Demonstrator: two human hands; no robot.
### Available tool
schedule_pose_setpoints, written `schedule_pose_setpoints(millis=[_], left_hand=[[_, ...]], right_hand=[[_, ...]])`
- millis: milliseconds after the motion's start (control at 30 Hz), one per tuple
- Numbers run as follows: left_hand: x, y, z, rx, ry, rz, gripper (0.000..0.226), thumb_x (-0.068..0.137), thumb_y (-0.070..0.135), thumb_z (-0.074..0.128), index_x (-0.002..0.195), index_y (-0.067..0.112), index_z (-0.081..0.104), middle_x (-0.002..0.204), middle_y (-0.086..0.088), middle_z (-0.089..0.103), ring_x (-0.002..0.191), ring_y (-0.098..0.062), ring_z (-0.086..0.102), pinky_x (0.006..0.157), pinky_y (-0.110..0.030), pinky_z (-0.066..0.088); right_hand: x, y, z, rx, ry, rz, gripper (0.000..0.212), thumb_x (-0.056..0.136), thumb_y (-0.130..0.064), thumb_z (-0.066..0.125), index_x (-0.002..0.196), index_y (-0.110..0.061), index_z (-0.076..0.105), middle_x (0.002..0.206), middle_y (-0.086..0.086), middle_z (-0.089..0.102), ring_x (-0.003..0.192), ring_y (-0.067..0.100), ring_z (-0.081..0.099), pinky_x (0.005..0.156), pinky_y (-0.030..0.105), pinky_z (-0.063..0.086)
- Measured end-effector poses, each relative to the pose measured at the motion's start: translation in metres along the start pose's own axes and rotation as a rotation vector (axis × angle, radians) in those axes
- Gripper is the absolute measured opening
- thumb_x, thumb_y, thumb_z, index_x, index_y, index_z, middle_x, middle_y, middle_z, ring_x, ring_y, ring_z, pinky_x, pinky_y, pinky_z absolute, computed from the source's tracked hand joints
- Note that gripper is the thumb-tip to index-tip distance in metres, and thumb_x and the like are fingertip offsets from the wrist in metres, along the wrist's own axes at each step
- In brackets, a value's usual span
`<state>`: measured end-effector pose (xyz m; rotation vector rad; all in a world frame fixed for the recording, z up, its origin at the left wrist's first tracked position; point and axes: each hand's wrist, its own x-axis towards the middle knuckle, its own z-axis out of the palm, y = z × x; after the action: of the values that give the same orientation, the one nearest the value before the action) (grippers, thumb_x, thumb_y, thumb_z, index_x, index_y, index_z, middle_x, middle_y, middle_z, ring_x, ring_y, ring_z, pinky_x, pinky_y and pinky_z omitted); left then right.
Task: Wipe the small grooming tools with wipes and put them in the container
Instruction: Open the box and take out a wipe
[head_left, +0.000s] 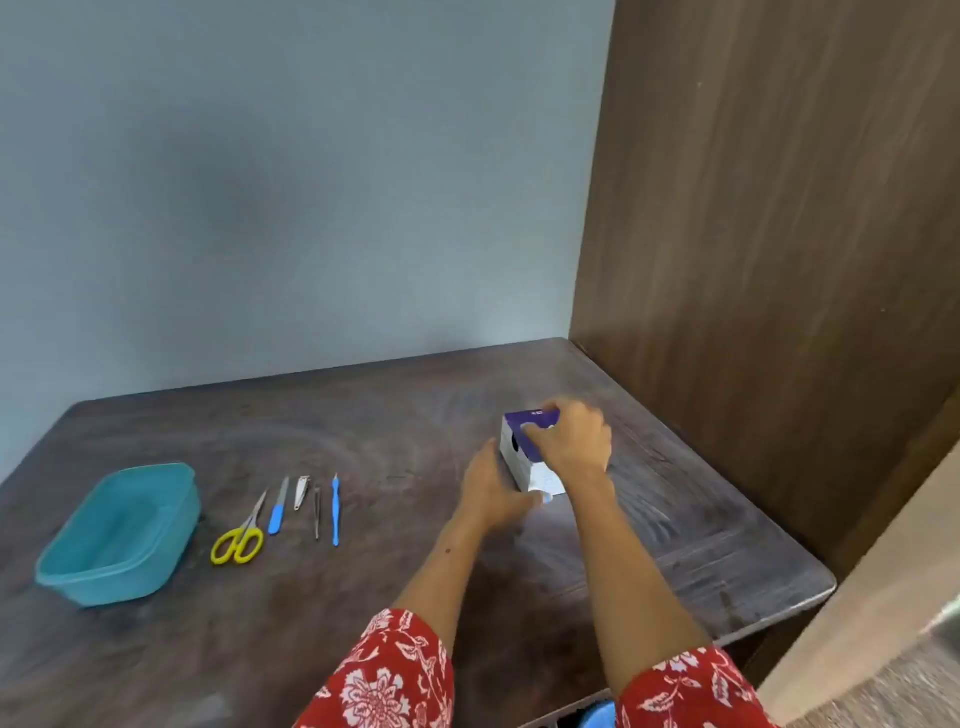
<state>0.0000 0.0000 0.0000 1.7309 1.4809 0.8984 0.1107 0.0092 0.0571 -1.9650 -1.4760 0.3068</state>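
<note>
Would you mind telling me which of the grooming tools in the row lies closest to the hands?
The thin blue-handled tool at the row's right end; the other four lie further left, toward the teal container.

One tub (120, 535), one wipes box (524, 457), one pair of scissors (240, 538), one nail file (278, 506), one nail clipper (302, 491), one pair of tweezers (317, 513), one cuticle pusher (335, 512).

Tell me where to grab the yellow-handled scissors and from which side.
Pinch the yellow-handled scissors at the yellow loops, coming from above on the near side. They lie flat and closed, blades pointing away toward the wall, and the loops are the widest part.
</note>
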Motion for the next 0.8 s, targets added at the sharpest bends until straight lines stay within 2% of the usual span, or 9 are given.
schedule_pose_setpoints(millis=[33,67,133,167,233,367,500,633,800], left_hand=[[0.001,-0.002,0.001,-0.061,-0.002,-0.021,0.072,0.042,0.040,0.075,0.106,0.020,0.049,0.107,0.006,0.056,0.110,-0.021,0.057,0.078,-0.025,0.044],[0.009,-0.008,0.009,-0.062,-0.009,-0.022,0.080,0.041,0.041,0.077,0.112,0.020,0.048,0.116,0.003,0.056,0.118,-0.021,0.053,0.087,-0.029,0.045],[0.017,-0.017,0.019,-0.053,-0.024,-0.049,0.112,0.043,0.040,0.083,0.138,0.012,0.030,0.145,-0.008,0.037,0.139,-0.026,0.028,0.110,-0.044,0.030],[0.018,-0.019,0.020,-0.061,-0.028,-0.059,0.124,0.046,0.039,0.084,0.145,0.010,0.017,0.153,-0.009,0.024,0.143,-0.026,0.016,0.115,-0.048,0.021],[0.025,-0.021,0.024,-0.085,-0.022,-0.052,0.133,0.045,0.042,0.084,0.147,0.009,0.005,0.156,-0.008,0.013,0.145,-0.024,0.006,0.118,-0.048,0.012],[0.040,-0.025,0.026,-0.093,0.005,-0.072,0.135,0.042,0.047,0.077,0.148,0.013,0.000,0.155,-0.006,0.022,0.145,-0.022,0.011,0.119,-0.046,0.005],[0.046,-0.026,0.032,0.011,0.005,-0.057,0.118,0.063,0.046,0.073,0.148,0.022,-0.006,0.149,0.004,0.035,0.142,-0.018,0.021,0.115,-0.041,-0.005],[0.047,-0.026,0.035,0.044,0.054,-0.014,0.104,0.069,0.042,0.071,0.147,0.028,0.004,0.149,0.011,0.034,0.141,-0.010,0.022,0.116,-0.040,-0.003],[0.049,-0.024,0.032,0.036,0.026,-0.018,0.105,0.063,0.039,0.076,0.146,0.030,0.011,0.146,0.013,0.036,0.138,-0.010,0.028,0.117,-0.041,0.001]], right_hand=[[-0.001,0.001,0.001,-0.006,-0.026,0.007,0.039,0.076,-0.031,0.070,0.113,-0.020,0.065,0.112,0.009,0.066,0.110,0.030,0.054,0.096,0.037,0.042],[0.003,0.004,0.005,-0.020,-0.033,0.009,0.044,0.074,-0.034,0.071,0.115,-0.021,0.063,0.113,0.008,0.066,0.111,0.029,0.054,0.096,0.037,0.041],[0.004,0.008,0.012,-0.018,-0.049,0.001,0.052,0.071,-0.039,0.073,0.118,-0.021,0.061,0.114,0.005,0.065,0.110,0.027,0.054,0.096,0.038,0.042],[0.004,0.009,0.015,-0.019,-0.052,-0.006,0.055,0.070,-0.040,0.074,0.119,-0.020,0.060,0.115,0.005,0.064,0.110,0.027,0.054,0.096,0.039,0.042],[0.007,0.010,0.019,-0.048,-0.046,-0.022,0.057,0.069,-0.041,0.075,0.119,-0.019,0.059,0.116,0.005,0.063,0.111,0.027,0.053,0.097,0.039,0.040],[0.014,0.011,0.026,-0.084,-0.039,-0.004,0.055,0.071,-0.041,0.073,0.118,-0.018,0.060,0.117,0.007,0.062,0.114,0.028,0.050,0.098,0.038,0.039],[0.015,0.010,0.030,-0.133,-0.029,-0.005,0.051,0.074,-0.047,0.068,0.115,-0.018,0.063,0.117,0.007,0.063,0.115,0.027,0.049,0.099,0.039,0.039],[0.016,0.010,0.030,-0.125,-0.022,0.003,0.051,0.074,-0.050,0.068,0.114,-0.019,0.064,0.115,0.006,0.064,0.114,0.026,0.051,0.097,0.039,0.040],[0.017,0.005,0.026,-0.134,-0.024,0.014,0.048,0.071,-0.045,0.072,0.108,-0.016,0.065,0.109,0.006,0.066,0.105,0.027,0.058,0.091,0.040,0.048]])
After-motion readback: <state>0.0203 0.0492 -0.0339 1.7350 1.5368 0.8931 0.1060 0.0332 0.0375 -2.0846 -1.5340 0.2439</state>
